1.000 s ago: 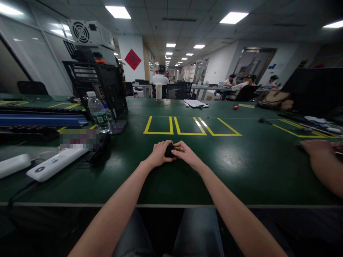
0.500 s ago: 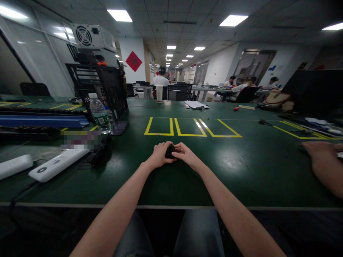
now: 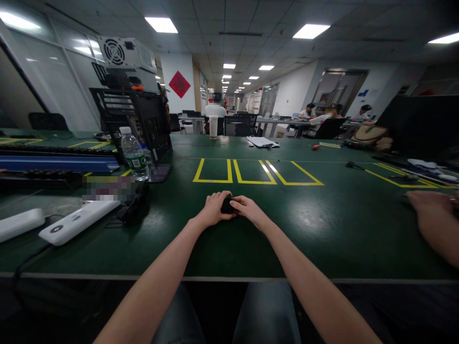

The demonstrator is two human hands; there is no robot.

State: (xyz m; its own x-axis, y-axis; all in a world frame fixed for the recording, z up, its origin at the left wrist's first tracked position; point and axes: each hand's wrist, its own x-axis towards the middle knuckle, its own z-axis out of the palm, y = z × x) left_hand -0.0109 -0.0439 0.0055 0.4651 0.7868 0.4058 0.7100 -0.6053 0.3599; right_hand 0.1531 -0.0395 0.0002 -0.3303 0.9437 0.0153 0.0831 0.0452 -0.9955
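Note:
A small dark, rounded object (image 3: 227, 205) sits between my two hands, low over the green table (image 3: 244, 248). My left hand (image 3: 215, 209) is closed around its left side, with the thumb along the near edge. From the right, my right hand (image 3: 247, 209) pinches at the object with thumb and fingertips. Its exact kind cannot be made out, as my fingers cover much of it. Beyond my hands, yellow tape outlines (image 3: 254, 181) mark the tabletop.
On the left are a water bottle (image 3: 133, 155), a black computer case (image 3: 152, 119) and a white power strip (image 3: 77, 222). Farther off stand a white cup (image 3: 213, 127) and a clipboard with papers (image 3: 262, 142). Another person's hand (image 3: 432, 208) rests at the right.
My right hand's fingers have shifted slightly on the dark object. My left hand stays in the same place around it.

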